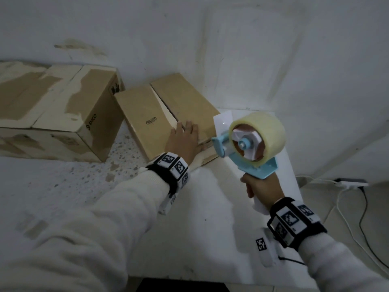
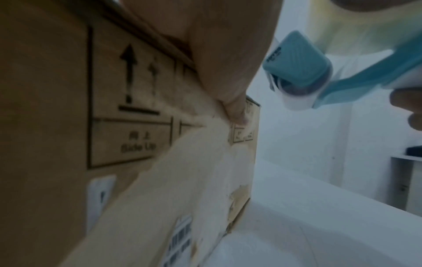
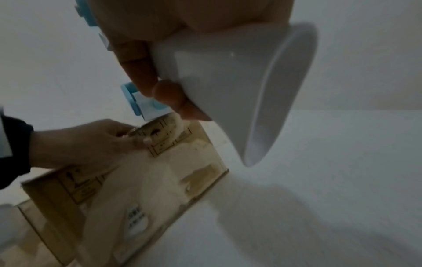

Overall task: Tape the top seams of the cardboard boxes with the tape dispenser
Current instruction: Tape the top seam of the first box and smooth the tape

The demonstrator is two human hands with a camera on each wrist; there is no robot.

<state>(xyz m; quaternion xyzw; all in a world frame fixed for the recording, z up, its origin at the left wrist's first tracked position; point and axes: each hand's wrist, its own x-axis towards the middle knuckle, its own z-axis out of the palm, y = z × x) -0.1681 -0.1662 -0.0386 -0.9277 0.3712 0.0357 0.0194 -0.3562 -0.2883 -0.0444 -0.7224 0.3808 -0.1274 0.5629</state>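
Observation:
A small cardboard box (image 1: 139,114) lies against the wall, its two top flaps parted along an open seam (image 1: 166,109). My left hand (image 1: 183,142) lies flat on the flaps at the near end of the seam, thumb down the front face (image 3: 146,140). My right hand (image 1: 260,191) grips the white handle (image 3: 228,81) of a blue tape dispenser (image 1: 261,170) carrying a clear tape roll (image 1: 266,126). The dispenser hovers just right of the box's near corner, its blue front end (image 2: 297,61) close to my left thumb (image 2: 235,108). The box's printed side (image 2: 57,108) fills the left wrist view.
A larger worn cardboard box (image 1: 59,106) marked PICO stands to the left, touching the small one. Both rest on a speckled surface (image 1: 63,182) beside a white tabletop (image 1: 210,218). A power strip (image 1: 351,183) with cables lies on the floor at right.

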